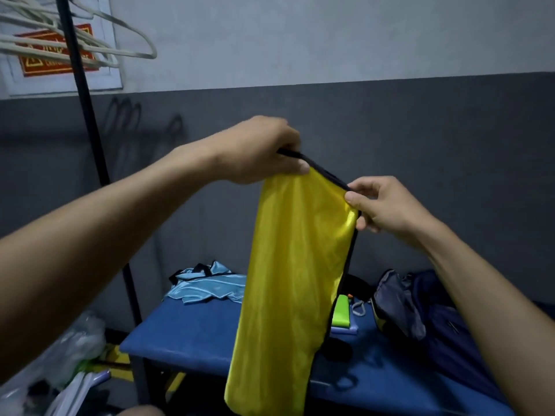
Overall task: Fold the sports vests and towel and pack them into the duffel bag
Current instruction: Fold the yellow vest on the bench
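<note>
Single head-worn wide-angle view, forward and slightly down, close on raised arms above a blue bench (192,340).

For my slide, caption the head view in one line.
Both hands, left and right, pinch the black-trimmed top edge of a yellow vest above a blue bench.

The sports vest (288,265) is glossy yellow with black edging, another vest (207,288) is pale blue with black trim, the desk (192,340) is blue, the duffel bag (435,319) dark navy, and a folded cloth (341,315) lime green.
</note>
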Motion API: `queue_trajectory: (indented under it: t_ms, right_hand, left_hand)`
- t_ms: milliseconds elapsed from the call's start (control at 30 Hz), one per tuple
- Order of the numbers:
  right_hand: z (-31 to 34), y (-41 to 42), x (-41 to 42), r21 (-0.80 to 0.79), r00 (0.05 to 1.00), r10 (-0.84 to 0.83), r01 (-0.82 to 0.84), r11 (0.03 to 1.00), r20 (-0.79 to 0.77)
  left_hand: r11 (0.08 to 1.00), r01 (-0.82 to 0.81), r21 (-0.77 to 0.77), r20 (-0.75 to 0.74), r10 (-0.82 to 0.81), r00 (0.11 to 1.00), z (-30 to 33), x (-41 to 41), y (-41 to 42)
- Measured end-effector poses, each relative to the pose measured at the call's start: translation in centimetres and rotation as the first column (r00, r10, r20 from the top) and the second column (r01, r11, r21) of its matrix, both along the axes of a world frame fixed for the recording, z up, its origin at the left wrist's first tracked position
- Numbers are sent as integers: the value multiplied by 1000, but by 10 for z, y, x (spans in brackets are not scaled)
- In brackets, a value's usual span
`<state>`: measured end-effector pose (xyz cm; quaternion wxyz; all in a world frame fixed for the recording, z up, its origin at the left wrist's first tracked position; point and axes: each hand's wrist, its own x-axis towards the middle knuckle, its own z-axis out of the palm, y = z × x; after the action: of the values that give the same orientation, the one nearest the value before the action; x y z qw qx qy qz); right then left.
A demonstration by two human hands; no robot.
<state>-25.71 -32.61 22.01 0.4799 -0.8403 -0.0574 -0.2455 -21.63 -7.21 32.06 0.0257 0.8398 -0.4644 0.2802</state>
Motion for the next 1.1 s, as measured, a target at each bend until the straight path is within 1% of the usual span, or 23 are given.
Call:
queue_trajectory:
  t_ms: [67,167,200,267,333,400,467,500,533,600,667,700,767,900,933,1000,1033,1100]
  right_hand:
    - [-7,2,-4,139,999,35,-29,990,-42]
    - [-13,-3,-17,330,999,35,-22,944,-34]
    - [-12,-7,-23,368,1000,4,-2,930,-6]
    - [0,-15,-33,402,994,-82,44,915,78]
    - [27,-22,-37,377,966,-170,87,922,194]
    - [63,-24,-32,314,927,-208,106,944,312]
    - [92,-18,-15,208,912,-182,111,972,367]
    - [101,-14,-1,134,920,-150,108,985,363]
    - [104,-9,17,56,931,-121,108,993,346]
    - [95,5,61,-77,961,-63,87,993,270]
    - [64,17,113,-139,986,-16,39,990,166]
    - [43,24,141,-154,994,2,14,988,107]
    - [-10,43,192,-167,999,37,-40,985,-22]
    - [-127,95,282,-183,962,96,-145,972,-254]
    - [-153,110,300,-175,949,110,-167,970,-296]
    - [-192,141,326,-166,931,119,-186,969,-346]
    - [-206,156,335,-169,926,115,-186,968,-360]
    - [-232,181,350,-154,920,132,-201,967,-370]
  left_hand:
    - [999,29,-34,-111,-33,993,-5,-4,-10]
    - [989,122,-82,-161,-134,978,-17,-12,-27]
    - [978,167,-126,-187,-189,964,-20,-14,-32]
    - [927,248,-283,-272,-326,906,-26,-20,-46]
    - [825,302,-478,-346,-493,798,-28,-22,-58]
    - [710,311,-631,-335,-612,717,-28,-19,-64]
    - [624,300,-722,-287,-664,691,-27,-8,-60]
    - [593,282,-754,-264,-667,696,-28,2,-55]
    - [573,253,-779,-247,-652,717,-31,14,-48]
    - [578,156,-801,-258,-569,781,-48,46,-31]
    - [617,17,-786,-343,-459,819,-82,86,-12]
    - [633,-60,-772,-404,-416,814,-106,107,-1]
    - [639,-220,-737,-534,-351,770,-160,142,22]
    - [572,-506,-646,-711,-210,671,-264,191,72]
    - [556,-557,-617,-734,-152,662,-286,201,85]
    - [554,-648,-523,-767,25,641,-319,218,112]
    - [563,-684,-463,-776,115,620,-328,226,124]
    - [563,-736,-376,-775,244,583,-341,240,144]
